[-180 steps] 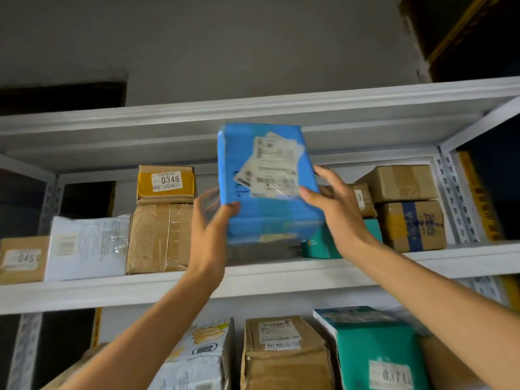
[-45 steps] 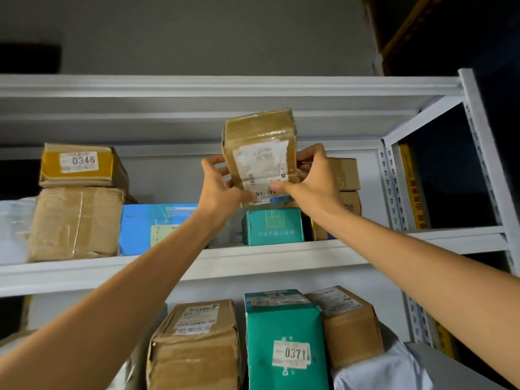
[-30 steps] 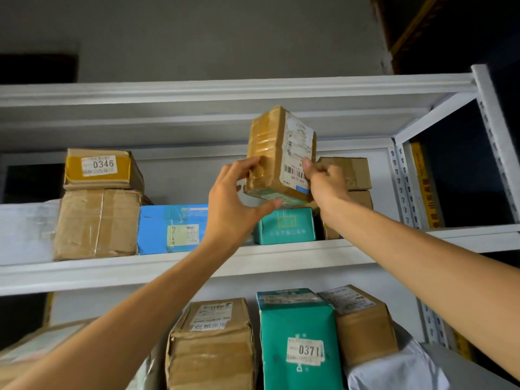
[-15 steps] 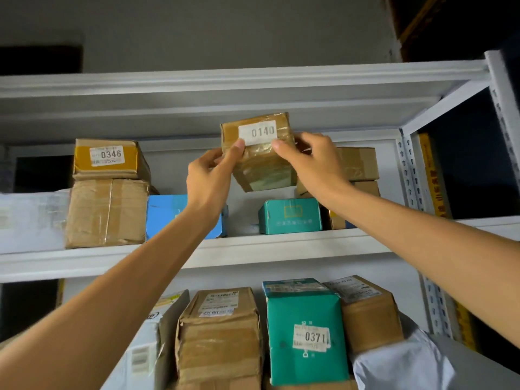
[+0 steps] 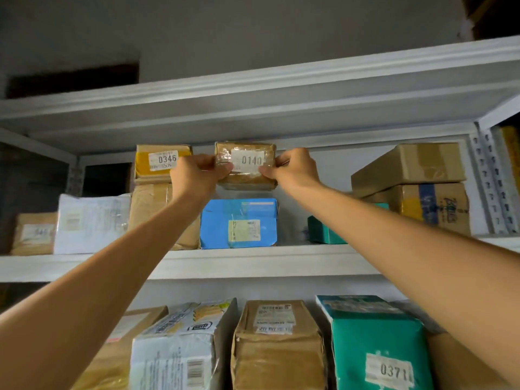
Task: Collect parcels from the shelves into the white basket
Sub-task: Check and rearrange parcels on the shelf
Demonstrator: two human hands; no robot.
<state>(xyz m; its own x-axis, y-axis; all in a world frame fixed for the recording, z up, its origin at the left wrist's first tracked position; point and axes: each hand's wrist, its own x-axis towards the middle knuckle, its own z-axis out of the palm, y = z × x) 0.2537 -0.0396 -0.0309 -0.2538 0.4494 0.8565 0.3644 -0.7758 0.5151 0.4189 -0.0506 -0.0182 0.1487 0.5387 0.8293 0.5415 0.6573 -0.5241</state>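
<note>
Pinching the 0140 parcel (image 5: 245, 165), left hand (image 5: 197, 175) and right hand (image 5: 292, 168) hold it above the blue parcel (image 5: 238, 223), beside the 0346 box (image 5: 157, 163).

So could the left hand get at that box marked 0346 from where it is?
Probably yes, once freed. The left hand sits just beside the 0346 box, which tops its stack with nothing in front. But right now it is gripping the 0140 parcel together with the right hand.

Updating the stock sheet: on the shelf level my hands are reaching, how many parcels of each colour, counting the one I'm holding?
Brown parcels: 6, including the 0140 parcel gripped by left hand and right hand
White parcel: 1
Blue parcel: 1
Teal parcel: 1
Total: 9
</note>
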